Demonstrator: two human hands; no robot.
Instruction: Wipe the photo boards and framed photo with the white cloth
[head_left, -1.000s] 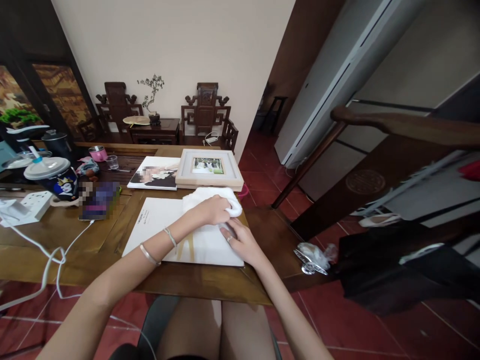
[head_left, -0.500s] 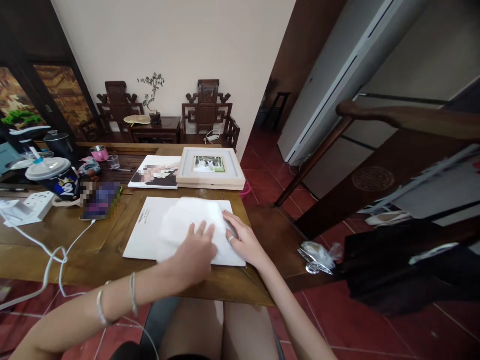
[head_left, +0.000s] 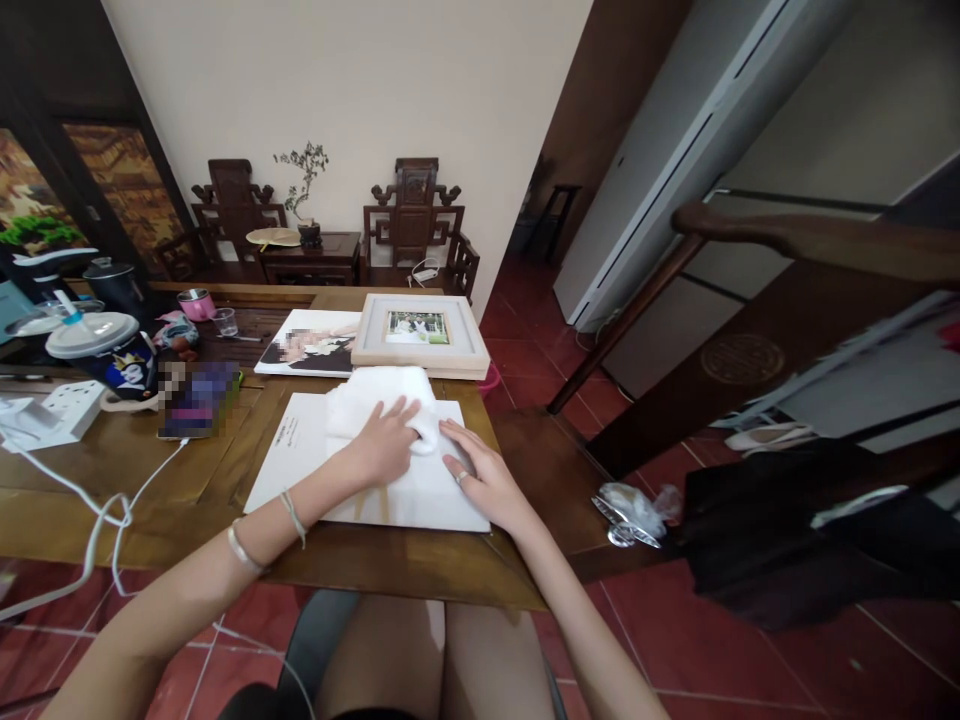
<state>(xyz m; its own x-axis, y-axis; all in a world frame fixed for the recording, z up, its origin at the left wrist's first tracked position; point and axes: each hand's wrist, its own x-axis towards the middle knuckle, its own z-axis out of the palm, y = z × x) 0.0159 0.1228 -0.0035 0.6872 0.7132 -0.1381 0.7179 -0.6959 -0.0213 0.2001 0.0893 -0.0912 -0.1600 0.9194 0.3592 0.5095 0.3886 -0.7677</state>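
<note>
Left hand (head_left: 386,445) flat, pressing white cloth (head_left: 382,400) on white board (head_left: 300,460), right hand (head_left: 480,480) spread steadying it; near half unwiped.

Bunched white cloth (head_left: 375,395) lies on a flat white board (head_left: 300,455)

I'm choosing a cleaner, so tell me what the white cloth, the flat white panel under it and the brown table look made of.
White cloth: soft fabric, matte, bunched into folds under the left hand. Flat white panel: probably canvas or board, matte, thin and stiff. Brown table: wood, glossy varnish, with visible grain and reflections.
</note>
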